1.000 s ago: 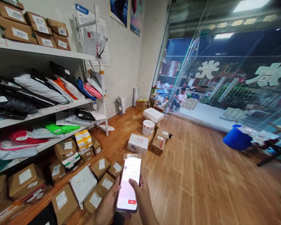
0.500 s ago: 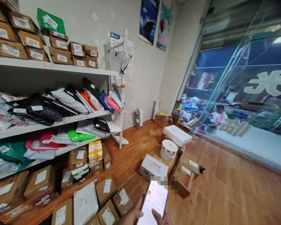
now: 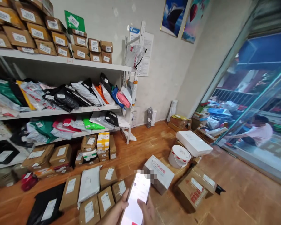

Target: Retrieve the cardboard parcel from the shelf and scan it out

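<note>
A lit smartphone (image 3: 137, 200) is held upright at the bottom middle of the view. My left hand (image 3: 117, 211) wraps round its left edge from below. My right hand (image 3: 147, 211) holds the right edge, thumb resting on the screen. Below and left of the phone, several labelled cardboard boxes (image 3: 105, 201) and a white mailer bag (image 3: 89, 184) lie on the wooden floor. A white carton (image 3: 162, 173) sits just behind the phone.
Shelving (image 3: 61, 62) full of labelled boxes and soft parcels fills the left. A white bucket (image 3: 178, 156), a foam box (image 3: 194, 142) and brown cartons (image 3: 192, 190) sit mid-floor. A glass door (image 3: 248, 103) is at right, with a person (image 3: 257, 132) crouched outside.
My view has swung left and downward. More of the shelves and floor boxes shows, and the glass front has slid to the right. Both hands keep hold of the phone.
</note>
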Available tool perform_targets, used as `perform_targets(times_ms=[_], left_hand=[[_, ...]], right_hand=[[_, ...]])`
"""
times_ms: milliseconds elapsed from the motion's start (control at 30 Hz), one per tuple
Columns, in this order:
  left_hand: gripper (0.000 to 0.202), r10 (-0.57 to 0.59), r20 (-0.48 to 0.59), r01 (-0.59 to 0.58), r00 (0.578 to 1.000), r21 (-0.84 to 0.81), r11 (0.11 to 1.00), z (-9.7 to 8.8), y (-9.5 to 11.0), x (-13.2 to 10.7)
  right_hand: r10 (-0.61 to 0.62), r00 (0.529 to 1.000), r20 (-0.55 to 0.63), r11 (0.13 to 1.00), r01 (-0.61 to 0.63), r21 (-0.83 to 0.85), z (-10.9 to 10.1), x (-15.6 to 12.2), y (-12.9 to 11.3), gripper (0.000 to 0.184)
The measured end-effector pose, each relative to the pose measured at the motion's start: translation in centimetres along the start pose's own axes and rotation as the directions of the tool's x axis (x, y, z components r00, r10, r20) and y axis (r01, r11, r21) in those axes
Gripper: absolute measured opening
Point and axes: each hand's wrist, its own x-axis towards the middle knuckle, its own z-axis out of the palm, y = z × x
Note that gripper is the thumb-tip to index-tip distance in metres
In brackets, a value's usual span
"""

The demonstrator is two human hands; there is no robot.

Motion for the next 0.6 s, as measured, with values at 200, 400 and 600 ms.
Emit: perform_targets(times_ms=[200,400,600], left_hand=[[0.069,-0.031,-0.29,0.084,0.957,0.174,0.981,3.0,-0.8,-2.2],[0.069,0.02,-0.3,0.043,0.954,0.203,0.978,3.9,-2.7,-3.0],[0.073,0.082,-0.317,-0.026,0.945,0.176,0.984,5.8,-4.3,-3.5]], right_hand=[[0.135,0.98,0.145,0.987,-0.12,-0.105,-0.7,-1.9,-2.8,0.046],[0.139,0.978,0.154,0.975,-0.108,-0.193,-2.3,-2.5,-3.4,0.044],[0.128,0.975,0.183,0.964,-0.079,-0.254,-3.5,-4.2,-4.1,0.049]])
